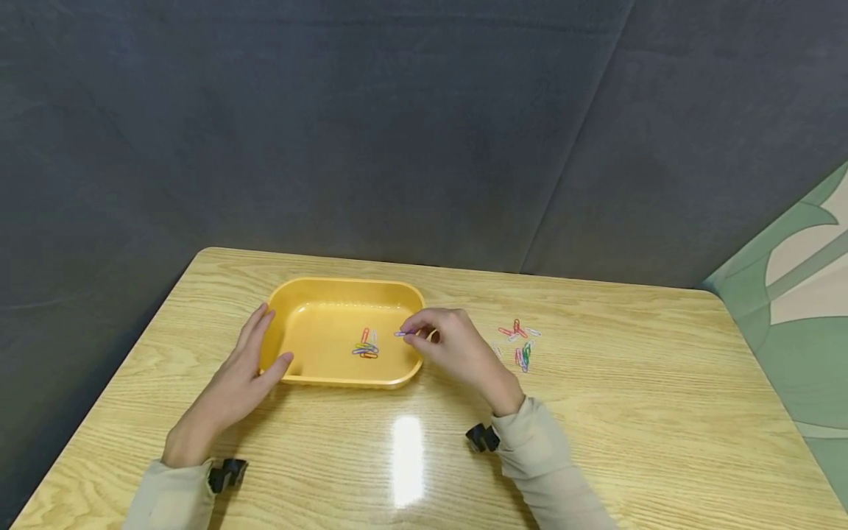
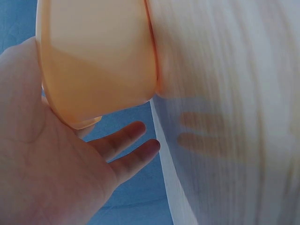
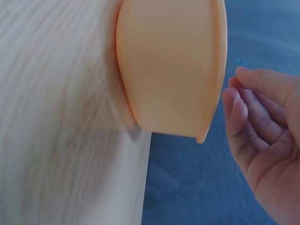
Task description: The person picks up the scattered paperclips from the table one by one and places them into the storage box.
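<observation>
A yellow plastic tray [image 1: 324, 381] stands on the wooden table, with several coloured paper clips [image 1: 366, 346] lying in its right half. My left hand [image 1: 232, 383] rests at the tray's left end, its thumb over the near rim and its fingers along the left side. In the left wrist view, two fingers [image 2: 124, 138] extend loosely below the tray. Between thumb and fingertips, my right hand [image 1: 457, 350] pinches a small purple paper clip [image 1: 400, 334] above the tray's right end. That clip's looped end [image 3: 240, 63] looks bluish in the right wrist view.
Right of the tray, several loose paper clips [image 1: 523, 357] lie on the table [image 1: 629, 383], with red and white ones [image 1: 515, 330] just behind. A dark fabric partition [image 1: 397, 147] rises along the table's back edge. A green and beige patterned surface [image 1: 795, 294] stands beyond the right edge.
</observation>
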`<state>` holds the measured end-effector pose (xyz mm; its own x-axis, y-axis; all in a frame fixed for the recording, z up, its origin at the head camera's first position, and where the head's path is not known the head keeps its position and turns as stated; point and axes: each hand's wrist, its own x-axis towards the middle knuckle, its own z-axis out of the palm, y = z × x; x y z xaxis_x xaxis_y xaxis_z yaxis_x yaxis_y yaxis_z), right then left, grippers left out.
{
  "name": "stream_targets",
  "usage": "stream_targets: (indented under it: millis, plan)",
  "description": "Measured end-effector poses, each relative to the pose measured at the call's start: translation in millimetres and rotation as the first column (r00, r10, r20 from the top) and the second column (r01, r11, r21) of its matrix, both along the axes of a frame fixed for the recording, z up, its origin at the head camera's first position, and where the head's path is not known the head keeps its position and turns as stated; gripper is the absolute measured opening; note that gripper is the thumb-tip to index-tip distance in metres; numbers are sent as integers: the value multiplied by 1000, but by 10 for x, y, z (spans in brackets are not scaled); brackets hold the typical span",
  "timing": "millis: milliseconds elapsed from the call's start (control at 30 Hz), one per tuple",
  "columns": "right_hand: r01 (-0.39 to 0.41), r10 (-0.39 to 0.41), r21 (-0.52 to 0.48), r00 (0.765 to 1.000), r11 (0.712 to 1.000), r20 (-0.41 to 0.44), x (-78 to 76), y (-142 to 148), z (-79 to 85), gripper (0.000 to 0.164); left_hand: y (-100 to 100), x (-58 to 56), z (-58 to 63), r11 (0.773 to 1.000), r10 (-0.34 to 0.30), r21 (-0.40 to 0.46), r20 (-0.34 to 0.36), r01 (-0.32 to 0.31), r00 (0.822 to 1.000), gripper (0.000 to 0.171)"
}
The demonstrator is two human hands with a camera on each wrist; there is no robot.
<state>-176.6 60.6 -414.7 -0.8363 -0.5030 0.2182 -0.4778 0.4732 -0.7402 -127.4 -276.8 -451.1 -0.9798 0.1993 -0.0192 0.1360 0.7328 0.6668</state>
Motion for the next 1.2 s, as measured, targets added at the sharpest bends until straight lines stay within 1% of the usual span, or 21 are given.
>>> stream_targets:
  millis: [133, 367, 667, 900, 1200]
  plan:
    - [-13, 13, -3, 1000, 1000, 17, 9, -56, -12, 10, -4, 1, -6, 1000, 3, -2, -3, -3, 1000, 80]
    - [-29, 30, -12, 1000, 999, 9, -3, -143, -40, 9, -7, 1, 4, 1000, 8, -13, -7, -8, 1000, 80]
    - [-38, 38, 39, 999, 999, -10, -35, -244, -56, 9, 2, 5, 17, 1000, 3, -11, 8, -3, 1000, 80]
    - [-36, 36, 36, 999, 999, 10, -60, -290, -64, 11, 4, 4, 28, 1000, 1, -15, 12, -1, 1000, 80]
    - [-39, 37, 69, 999, 997, 24, -111, -360, -110, 12, 1, -1, 18, 1000, -1, -19, 15, 1, 1000, 80]
